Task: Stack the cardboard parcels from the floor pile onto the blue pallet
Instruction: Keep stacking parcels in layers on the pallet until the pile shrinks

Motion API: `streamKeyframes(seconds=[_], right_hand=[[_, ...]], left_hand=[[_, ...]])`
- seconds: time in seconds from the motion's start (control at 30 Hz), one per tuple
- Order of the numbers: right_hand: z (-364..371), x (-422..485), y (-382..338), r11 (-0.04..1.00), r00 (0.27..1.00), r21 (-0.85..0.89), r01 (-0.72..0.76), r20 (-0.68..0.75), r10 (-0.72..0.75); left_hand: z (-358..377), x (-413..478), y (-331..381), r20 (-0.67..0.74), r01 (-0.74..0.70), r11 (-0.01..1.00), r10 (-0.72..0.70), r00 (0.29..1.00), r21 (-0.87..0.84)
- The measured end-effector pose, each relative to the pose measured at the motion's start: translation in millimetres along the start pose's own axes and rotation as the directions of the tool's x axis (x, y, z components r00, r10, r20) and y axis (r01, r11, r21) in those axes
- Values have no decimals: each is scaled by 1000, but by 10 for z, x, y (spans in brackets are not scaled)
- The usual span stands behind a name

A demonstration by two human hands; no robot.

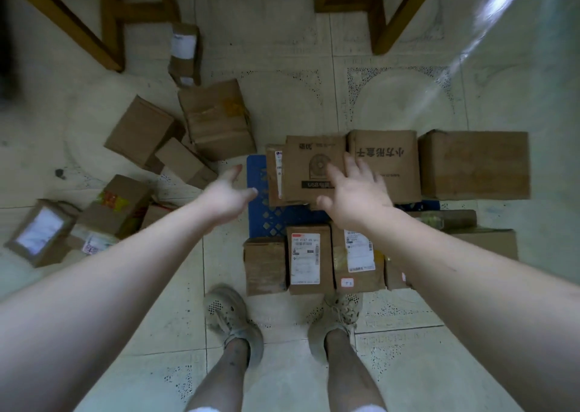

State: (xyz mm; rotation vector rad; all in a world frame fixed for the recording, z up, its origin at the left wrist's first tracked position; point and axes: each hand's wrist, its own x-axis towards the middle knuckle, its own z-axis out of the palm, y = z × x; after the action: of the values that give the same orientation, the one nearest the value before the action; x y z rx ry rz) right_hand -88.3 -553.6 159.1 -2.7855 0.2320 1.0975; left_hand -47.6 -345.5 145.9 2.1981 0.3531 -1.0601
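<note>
The blue pallet [262, 213] lies on the floor in front of my feet, mostly covered by cardboard parcels. A parcel printed with a fan picture [309, 163] sits in its far row, beside a parcel with large characters [387, 163] and a plain big one [474, 165]. My right hand [353, 191] hovers over the fan parcel's near right corner with fingers spread, holding nothing. My left hand [227, 193] is open above the pallet's left edge, empty. The floor pile [175, 141] of loose parcels lies to the left.
Labelled parcels [309, 259] fill the pallet's near row by my shoes [232, 320]. Wooden table legs [110, 19] stand at the back left, and more wooden legs [376, 9] at the back right. A single parcel [185, 53] lies near the left legs. Tiled floor surrounds everything.
</note>
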Motion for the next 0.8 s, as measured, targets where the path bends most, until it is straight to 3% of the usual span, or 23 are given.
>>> streamKeyframes(seconds=[0.2,0.53,0.8], right_hand=[[-783,-1055,-556,987,997,153,-56,-52,65],[-1706,-2422,-1064,989,964,50,140,-233,-124],[-2260,-3398,-1175,959,914,96,265,-341,-219]], left_hand=[[-920,-1109,242,-41,-138,984,143,989,108],[-1674,-2848,180,-217,-189,978,204,955,87],[-1960,-4135,168,-414,-208,975,220,883,73]])
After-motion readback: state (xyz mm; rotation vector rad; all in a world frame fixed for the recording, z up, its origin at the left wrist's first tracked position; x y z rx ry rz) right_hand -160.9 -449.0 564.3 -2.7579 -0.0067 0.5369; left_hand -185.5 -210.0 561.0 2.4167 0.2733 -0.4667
